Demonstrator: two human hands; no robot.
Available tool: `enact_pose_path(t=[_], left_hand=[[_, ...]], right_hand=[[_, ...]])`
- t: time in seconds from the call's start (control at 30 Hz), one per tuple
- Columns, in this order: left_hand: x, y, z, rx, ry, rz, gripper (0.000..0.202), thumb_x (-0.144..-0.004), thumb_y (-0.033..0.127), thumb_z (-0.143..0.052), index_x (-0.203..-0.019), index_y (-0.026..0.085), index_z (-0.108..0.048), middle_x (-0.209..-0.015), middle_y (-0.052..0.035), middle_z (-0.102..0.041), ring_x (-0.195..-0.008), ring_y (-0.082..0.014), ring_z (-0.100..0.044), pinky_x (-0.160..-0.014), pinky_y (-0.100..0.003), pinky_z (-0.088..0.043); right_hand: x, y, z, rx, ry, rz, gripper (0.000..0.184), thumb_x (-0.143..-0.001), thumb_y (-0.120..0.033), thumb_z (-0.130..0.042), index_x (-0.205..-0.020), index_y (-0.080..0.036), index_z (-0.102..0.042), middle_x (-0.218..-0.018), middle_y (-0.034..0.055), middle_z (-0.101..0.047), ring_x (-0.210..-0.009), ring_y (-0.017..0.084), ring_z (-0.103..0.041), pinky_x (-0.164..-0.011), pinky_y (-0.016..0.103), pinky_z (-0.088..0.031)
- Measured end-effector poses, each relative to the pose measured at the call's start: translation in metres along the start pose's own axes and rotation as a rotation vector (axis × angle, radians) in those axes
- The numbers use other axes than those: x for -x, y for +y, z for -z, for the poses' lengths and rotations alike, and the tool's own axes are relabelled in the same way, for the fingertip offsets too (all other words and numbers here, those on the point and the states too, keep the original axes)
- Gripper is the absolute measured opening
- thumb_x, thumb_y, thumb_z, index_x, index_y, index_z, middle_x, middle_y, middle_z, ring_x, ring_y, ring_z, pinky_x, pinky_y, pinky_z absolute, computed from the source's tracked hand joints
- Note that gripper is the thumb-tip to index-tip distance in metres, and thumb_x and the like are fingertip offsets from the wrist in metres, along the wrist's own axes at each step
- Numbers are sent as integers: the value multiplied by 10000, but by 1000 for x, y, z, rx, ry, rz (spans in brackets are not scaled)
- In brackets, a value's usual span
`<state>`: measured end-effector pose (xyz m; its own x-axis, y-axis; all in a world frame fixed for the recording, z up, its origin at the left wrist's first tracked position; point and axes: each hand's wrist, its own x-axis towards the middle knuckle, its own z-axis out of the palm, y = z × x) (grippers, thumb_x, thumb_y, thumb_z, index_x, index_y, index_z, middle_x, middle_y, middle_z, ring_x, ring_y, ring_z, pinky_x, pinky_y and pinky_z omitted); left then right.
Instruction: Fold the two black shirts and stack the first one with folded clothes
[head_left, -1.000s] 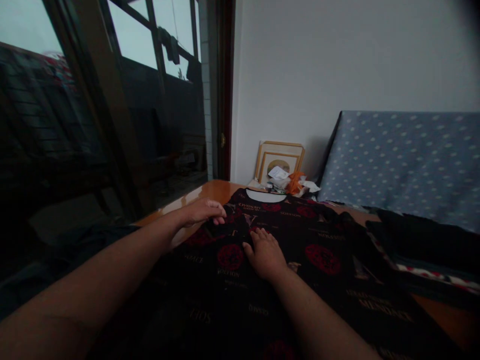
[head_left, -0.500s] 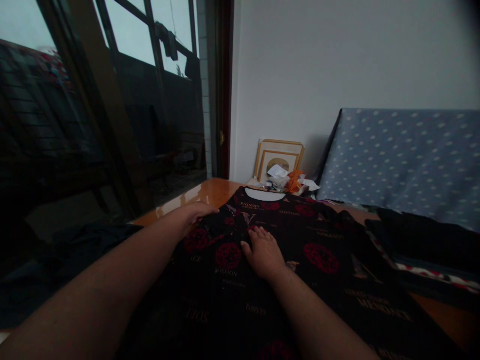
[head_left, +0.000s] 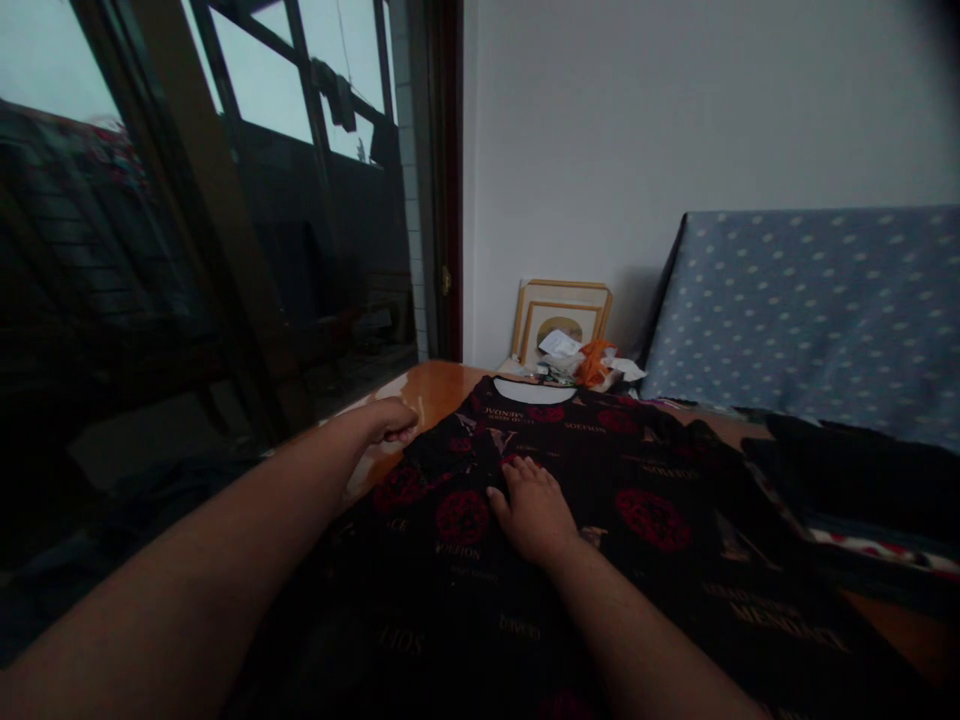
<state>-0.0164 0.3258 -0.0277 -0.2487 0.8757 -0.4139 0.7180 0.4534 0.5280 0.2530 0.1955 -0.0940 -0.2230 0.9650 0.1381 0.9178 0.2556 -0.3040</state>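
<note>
Dark printed top (head_left: 480, 575) is lying spread on the table (head_left: 439, 382), neckline pointing away. Right hand (head_left: 534, 512) is resting flat on it, fingers lying close together, thumb apart. Left hand (head_left: 391, 420) is hanging by the left sleeve, fingers curling in; cannot tell if they're pinching cloth. Risks: sharp leftward tugging could be skewing the body if the right palm is pressing too lightly; uneven pressing could be setting creases.
</note>
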Motion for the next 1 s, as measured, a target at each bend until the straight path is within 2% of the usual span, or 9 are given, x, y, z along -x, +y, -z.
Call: enact_pose_path(t=[0.07, 0.13, 0.17, 0.3, 0.47, 0.67, 0.77, 0.83, 1.0], left_hand=[[4, -7, 0, -39, -45, 30, 375, -929, 465, -546, -922, 117, -686, -876, -109, -689, -703, -189, -648, -610, -315, -526], [8, -13, 0, -67, -90, 60, 478, -888, 553, -511, -699, 140, -659, -620, -103, -634, -472, -164, -549, -443, -277, -405], [11, -16, -1, -72, -118, 67, 504, -864, 593, -504, -652, 156, -640, -553, -96, -605, -413, -155, -500, -409, -269, -355], [21, -20, -5, 35, -178, 41, 454, -751, 636, -602, -655, 192, -617, -488, -71, -573, -383, -155, -463, -388, -251, -310], [21, -15, -2, 190, -99, 27, 328, -716, 493, -709, -679, 184, -607, -509, -51, -586, -398, -136, -479, -397, -228, -323], [2, -8, 20, 369, 56, 51, 174, -783, 293, -658, -689, 162, -594, -538, -41, -610, -374, -105, -473, -377, -193, -275], [-10, -8, 30, 488, 161, 49, 141, -823, 247, -608, -721, 151, -595, -579, -65, -638, -436, -137, -562, -411, -205, -346], [-18, -8, 37, 575, 269, 27, 115, -851, 252, -584, -790, 156, -600, -643, -71, -663, -495, -152, -608, -453, -220, -400], [-41, -12, 50, 743, 575, -29, 142, -901, 292, -546, -983, 180, -577, -790, -61, -663, -610, -154, -631, -521, -234, -439]], right_hand=[[0, 0, 1, 1, 2, -1, 645, -967, -518, -341, -1459, -120, -472, -1547, 139, -404, -1458, 285, -299, -1186, 425, -174], [0, 0, 0, 3, -1, 1, 649, -966, -519, -341, -1456, -115, -474, -1546, 148, -404, -1457, 288, -299, -1185, 429, -175], [-1, 0, -1, 4, 0, 4, 651, -966, -520, -339, -1456, -112, -474, -1545, 151, -404, -1457, 290, -300, -1184, 431, -176], [-1, 2, -4, 9, 13, 11, 651, -969, -518, -332, -1460, -113, -468, -1540, 155, -411, -1455, 295, -303, -1180, 440, -184], [0, 2, -4, 6, 14, 18, 652, -971, -523, -327, -1455, -111, -474, -1541, 157, -408, -1452, 299, -309, -1177, 446, -193], [0, 2, -3, 13, 18, 12, 641, -970, -521, -336, -1454, -124, -474, -1541, 148, -411, -1460, 284, -297, -1180, 442, -191], [0, 2, -3, 14, 20, 19, 650, -970, -523, -327, -1449, -110, -480, -1540, 153, -412, -1456, 288, -305, -1181, 436, -196], [-1, 2, -3, 14, 22, 21, 652, -969, -523, -329, -1448, -109, -481, -1539, 154, -413, -1454, 289, -309, -1181, 438, -197], [-1, 1, -3, 6, 20, 11, 646, -967, -524, -337, -1451, -122, -483, -1540, 145, -414, -1455, 290, -310, -1184, 442, -196]])
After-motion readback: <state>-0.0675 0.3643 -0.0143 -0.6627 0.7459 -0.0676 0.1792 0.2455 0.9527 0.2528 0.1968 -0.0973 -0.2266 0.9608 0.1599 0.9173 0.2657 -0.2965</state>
